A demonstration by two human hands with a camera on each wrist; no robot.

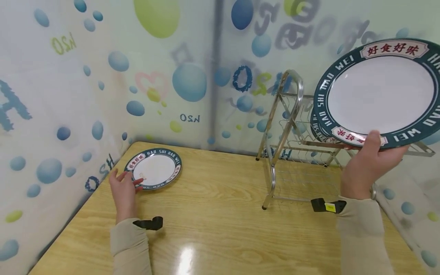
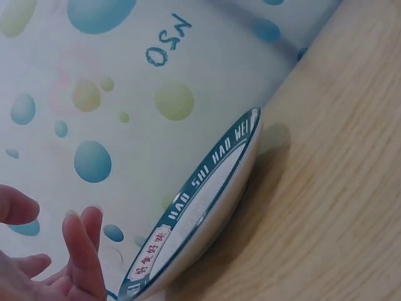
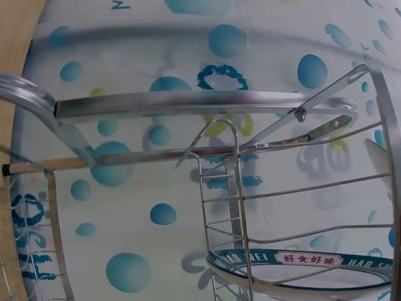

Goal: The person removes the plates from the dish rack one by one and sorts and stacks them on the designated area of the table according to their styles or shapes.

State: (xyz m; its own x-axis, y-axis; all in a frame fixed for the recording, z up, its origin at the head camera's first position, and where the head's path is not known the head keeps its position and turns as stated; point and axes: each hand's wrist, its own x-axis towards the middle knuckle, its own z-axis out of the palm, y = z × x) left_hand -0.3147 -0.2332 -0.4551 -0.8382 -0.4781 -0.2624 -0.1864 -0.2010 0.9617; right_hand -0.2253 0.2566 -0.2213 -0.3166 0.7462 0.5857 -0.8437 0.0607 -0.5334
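My right hand (image 1: 369, 164) grips a large oval plate (image 1: 381, 93) by its near rim, thumb on top and fingers underneath. This plate has a white middle and a dark green rim with white letters and red characters. It is held up at the right, tilted toward the head camera, in front of a metal dish rack (image 1: 290, 118). Another such plate (image 3: 313, 276) stands in the rack, partly hidden behind the raised one. At the left, a matching plate (image 1: 156, 168) lies on the table. My left hand (image 1: 124, 191) is at its left rim with fingers spread, gripping nothing.
The rack's shiny tubular frame and wire shelves stand at the right of the wooden table (image 1: 213, 225). A wall (image 1: 192, 126) printed with blue and green bubbles closes off the back and left sides.
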